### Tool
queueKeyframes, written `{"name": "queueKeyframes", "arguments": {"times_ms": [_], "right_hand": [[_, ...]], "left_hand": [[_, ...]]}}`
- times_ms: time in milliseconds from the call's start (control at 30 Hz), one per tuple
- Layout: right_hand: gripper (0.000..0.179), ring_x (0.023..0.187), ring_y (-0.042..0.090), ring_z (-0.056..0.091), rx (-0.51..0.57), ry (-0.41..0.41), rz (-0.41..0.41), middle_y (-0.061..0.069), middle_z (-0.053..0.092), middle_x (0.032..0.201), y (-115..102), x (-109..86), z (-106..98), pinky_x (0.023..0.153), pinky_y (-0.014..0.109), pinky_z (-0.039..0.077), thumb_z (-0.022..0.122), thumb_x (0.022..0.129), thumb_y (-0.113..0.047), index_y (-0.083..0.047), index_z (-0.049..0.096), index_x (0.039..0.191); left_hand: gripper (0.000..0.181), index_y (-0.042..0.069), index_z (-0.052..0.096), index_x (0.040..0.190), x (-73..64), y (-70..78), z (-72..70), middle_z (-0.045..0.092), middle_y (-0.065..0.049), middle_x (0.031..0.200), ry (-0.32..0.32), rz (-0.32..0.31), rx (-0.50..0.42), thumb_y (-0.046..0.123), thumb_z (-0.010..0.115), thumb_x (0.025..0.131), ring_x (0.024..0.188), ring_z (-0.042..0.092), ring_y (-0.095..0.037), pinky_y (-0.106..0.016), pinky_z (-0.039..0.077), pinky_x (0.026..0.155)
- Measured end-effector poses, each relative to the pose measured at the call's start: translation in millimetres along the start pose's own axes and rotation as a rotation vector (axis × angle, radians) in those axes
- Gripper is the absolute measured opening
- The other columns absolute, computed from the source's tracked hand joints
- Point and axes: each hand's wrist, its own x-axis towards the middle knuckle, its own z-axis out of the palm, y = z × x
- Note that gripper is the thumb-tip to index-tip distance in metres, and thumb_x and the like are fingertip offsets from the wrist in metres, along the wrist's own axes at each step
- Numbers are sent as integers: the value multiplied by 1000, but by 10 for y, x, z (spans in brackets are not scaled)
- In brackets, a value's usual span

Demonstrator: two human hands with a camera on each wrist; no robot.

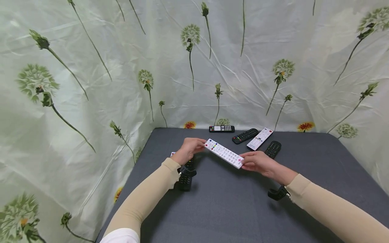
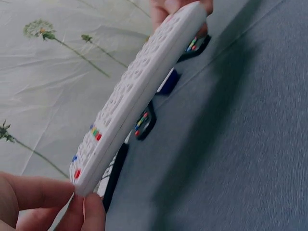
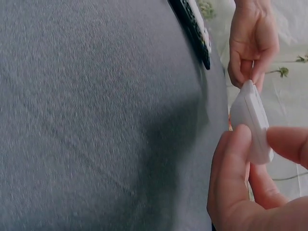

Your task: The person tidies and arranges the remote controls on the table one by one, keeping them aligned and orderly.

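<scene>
A white remote control (image 1: 224, 153) with coloured buttons at one end is held above the grey table by both hands. My left hand (image 1: 190, 148) pinches its far left end, the one with the red and blue buttons, between thumb and fingers. At the opposite end, my right hand (image 1: 258, 162) pinches the edge near the pink mark. In the left wrist view the white remote (image 2: 139, 91) hangs tilted over its shadow. The right wrist view shows thumb and fingers on both faces of the remote (image 3: 255, 125).
Beneath the left wrist lies a black remote (image 1: 185, 180), partly hidden, with a white one beside it. Toward the back are a black-and-white remote (image 1: 222, 129), a black remote (image 1: 244, 136), a white remote (image 1: 260, 138) and another black remote (image 1: 273, 149). A flowered curtain (image 1: 194, 67) hangs behind.
</scene>
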Motion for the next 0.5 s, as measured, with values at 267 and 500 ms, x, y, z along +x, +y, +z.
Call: {"name": "queueKeyframes", "arguments": {"times_ms": [267,500], "right_hand": [[47,94,17,68,-69,-83,6,13,69,108,75,39,164,85,34,58,66,88,5,13,54,133],[57,101,22,68,-115,-191,0,16,67,116,163,84,369,92,40,56,69,87,2,12,48,140]], "left_hand": [[22,-7,75,108,-30,80,-159,73,-19,106,-55,21,46,-11,69,87,85,72,-19,-48,50,101],[19,-5,76,107,-18,93,-291,73,-18,106,-81,50,84,-7,69,89,93,72,-23,-49,50,101]]}}
